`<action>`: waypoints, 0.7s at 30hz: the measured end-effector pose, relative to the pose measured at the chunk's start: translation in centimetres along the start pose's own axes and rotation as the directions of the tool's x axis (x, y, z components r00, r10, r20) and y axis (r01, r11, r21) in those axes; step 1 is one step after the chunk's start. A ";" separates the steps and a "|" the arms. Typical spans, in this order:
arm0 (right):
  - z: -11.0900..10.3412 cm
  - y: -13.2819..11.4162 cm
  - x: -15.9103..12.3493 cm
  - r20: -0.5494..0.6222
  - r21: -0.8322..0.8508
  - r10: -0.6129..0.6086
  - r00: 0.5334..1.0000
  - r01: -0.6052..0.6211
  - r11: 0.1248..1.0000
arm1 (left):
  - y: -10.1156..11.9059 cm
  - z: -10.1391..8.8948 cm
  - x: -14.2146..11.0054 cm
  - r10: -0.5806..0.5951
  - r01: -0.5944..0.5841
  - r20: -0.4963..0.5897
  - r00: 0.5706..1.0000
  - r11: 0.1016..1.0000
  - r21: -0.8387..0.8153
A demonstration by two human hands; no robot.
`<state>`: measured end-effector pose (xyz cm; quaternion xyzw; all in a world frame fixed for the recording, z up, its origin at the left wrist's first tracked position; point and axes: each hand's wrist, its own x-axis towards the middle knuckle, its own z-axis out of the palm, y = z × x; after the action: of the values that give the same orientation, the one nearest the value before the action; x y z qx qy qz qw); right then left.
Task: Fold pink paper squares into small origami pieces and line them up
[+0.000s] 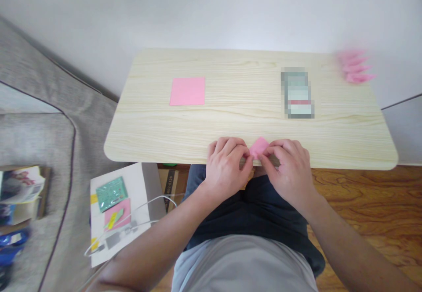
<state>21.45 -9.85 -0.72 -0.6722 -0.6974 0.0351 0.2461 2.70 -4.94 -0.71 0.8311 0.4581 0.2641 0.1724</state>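
Between my two hands, at the near edge of the table, is a small piece of folded pink paper [260,146]. My left hand [227,162] pinches its left side between thumb and fingers. On the other side, my right hand [288,169] grips the paper's right lower part with thumb and forefinger. The fingertips hide part of the paper, so its full folded shape does not show. Farther back on the left lies a flat square stack of pink paper [187,91].
A blurred-out phone-like object [298,93] lies right of centre on the wooden table [231,116]. Several pink folded paper pieces [356,66] sit at the far right corner. Left below stands a white box [132,173] with a green packet [112,194] and cables. A grey sofa [89,129] flanks the table.
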 end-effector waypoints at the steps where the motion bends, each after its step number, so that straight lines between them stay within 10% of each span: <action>1: 0.0 0.0 -0.1 -0.006 0.003 0.002 1.000 -0.002 1.000 | 0.0 0.0 0.0 0.001 -0.001 -0.002 1.000 1.000 -0.001; 21: 0.5 0.0 -0.3 -0.058 0.034 0.021 0.998 -0.019 0.999 | 0.1 -0.1 -0.1 0.011 -0.011 0.004 1.000 1.000 0.012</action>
<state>21.29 -10.03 -1.25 -0.6758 -0.6823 0.0294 0.2772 2.66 -5.03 -0.62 0.8350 0.4549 0.2606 0.1669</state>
